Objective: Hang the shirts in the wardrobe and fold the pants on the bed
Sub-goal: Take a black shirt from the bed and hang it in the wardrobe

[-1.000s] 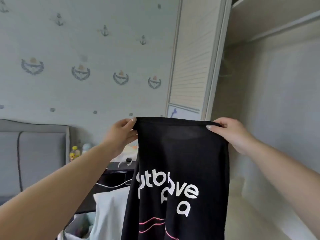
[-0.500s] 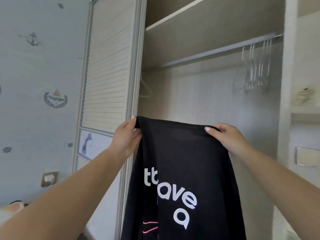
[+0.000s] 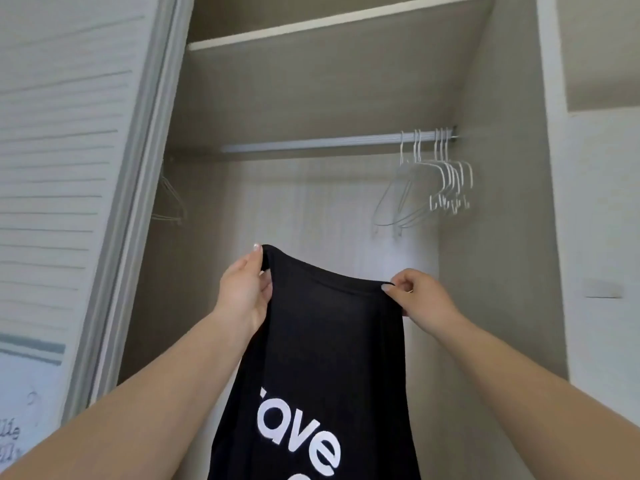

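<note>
The black shirt [image 3: 332, 341] hangs in front of you, stretched by its top edge between your two hands before the open wardrobe [image 3: 498, 237], its white lettering falling away toward 6 o'clock. You are on the hanging half of the task; the bed and the pants are out of view.

Your left hand [image 3: 244, 292] holds the left corner of the top edge, thumb up, fingers [image 3: 265, 287] closed on the fabric. Your right hand [image 3: 420, 299] pinches the right corner between thumb and curled fingers [image 3: 403, 284], also closed on the cloth. Both forearms reach up and forward from the lower corners of the view. The left hand sits a little higher than the right, so the edge slopes down toward 3 o'clock.

The shirt is not yet on a hanger. The bunch of white hangers [image 3: 433, 188] hangs at the right end of the rail [image 3: 311, 144], at about 1 o'clock from the shirt and well apart from both hands. A lone hanger [image 3: 171, 202] shows dimly at 10 o'clock, half hidden by the sliding door [image 3: 69, 168].

The next move, as I judge it, calls for freeing one hand. Your right is nearer the bunch, so gather the shirt into your left, reach up to 1 o'clock and lift one hanger off the rail. Then feed it in through the neck opening. Mind that the hangers sit close together and may catch on each other.
</note>
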The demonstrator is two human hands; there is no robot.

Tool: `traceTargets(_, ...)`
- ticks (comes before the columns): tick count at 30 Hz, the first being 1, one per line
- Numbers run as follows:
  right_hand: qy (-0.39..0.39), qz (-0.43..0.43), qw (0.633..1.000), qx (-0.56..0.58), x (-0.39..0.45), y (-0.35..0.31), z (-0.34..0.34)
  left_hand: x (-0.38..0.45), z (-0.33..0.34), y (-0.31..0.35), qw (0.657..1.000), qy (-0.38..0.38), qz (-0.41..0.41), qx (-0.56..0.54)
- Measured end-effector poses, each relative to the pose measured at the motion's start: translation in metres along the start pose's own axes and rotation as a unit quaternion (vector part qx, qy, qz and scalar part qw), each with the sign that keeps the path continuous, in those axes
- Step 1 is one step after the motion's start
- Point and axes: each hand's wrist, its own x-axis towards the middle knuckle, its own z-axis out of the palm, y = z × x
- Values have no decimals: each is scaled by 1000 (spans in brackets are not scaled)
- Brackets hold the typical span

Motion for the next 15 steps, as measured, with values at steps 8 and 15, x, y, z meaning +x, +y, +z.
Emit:
traceTargets(8, 71, -65, 992, -81, 75, -4, 2, 64, 39, -40, 999, -22, -13, 26)
traceTargets(15, 127, -222, 871, -419, 141, -41, -5, 118, 61, -56, 998, -39, 16, 39)
